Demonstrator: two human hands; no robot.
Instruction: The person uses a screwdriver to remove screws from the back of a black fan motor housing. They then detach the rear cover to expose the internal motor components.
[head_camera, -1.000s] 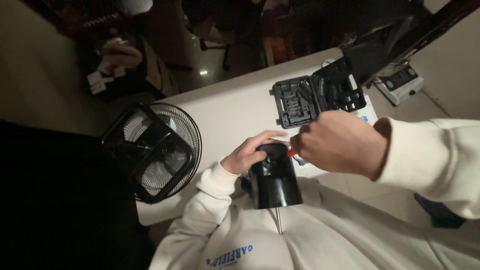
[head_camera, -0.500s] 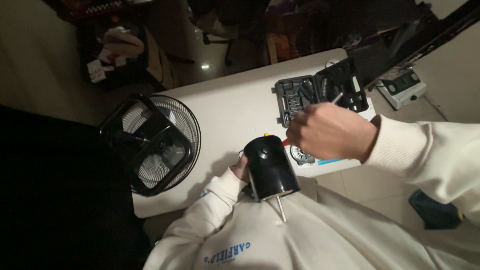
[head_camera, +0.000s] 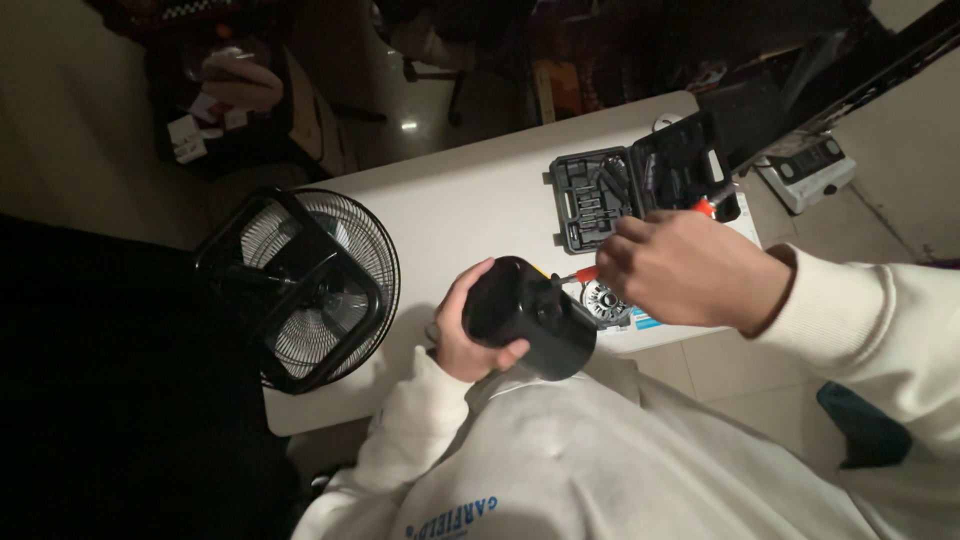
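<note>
Head view, looking down over the person's own white-sleeved arms. The left hand (head_camera: 462, 330) is wrapped around a black cylindrical housing (head_camera: 528, 316), thumb on top and fingers underneath, holding it tilted in the air just above the near edge of the white table (head_camera: 470, 215) and close to the chest. The right hand (head_camera: 688, 270) is curled into a closed grip on a screwdriver (head_camera: 583, 272) with a red-orange collar; only the collar and a short piece of shaft show beyond the fingers, and the tip meets the upper end of the housing. Whether the tip is seated in a screw head cannot be told.

A small round metal part (head_camera: 601, 298) lies on the table directly beyond the housing. Farther back an open black tool case (head_camera: 640, 185) holds rows of bits. A black fan guard (head_camera: 300, 285) on a square frame rests at the left side of the table, well apart from the hands.

To do the work well, judged from this pose: keep the shaft in line with the fastener's axis, press along it while turning, and let the left hand brace the housing firmly, ideally against the body or the table, so the rounded shell does not roll under the torque.
</note>
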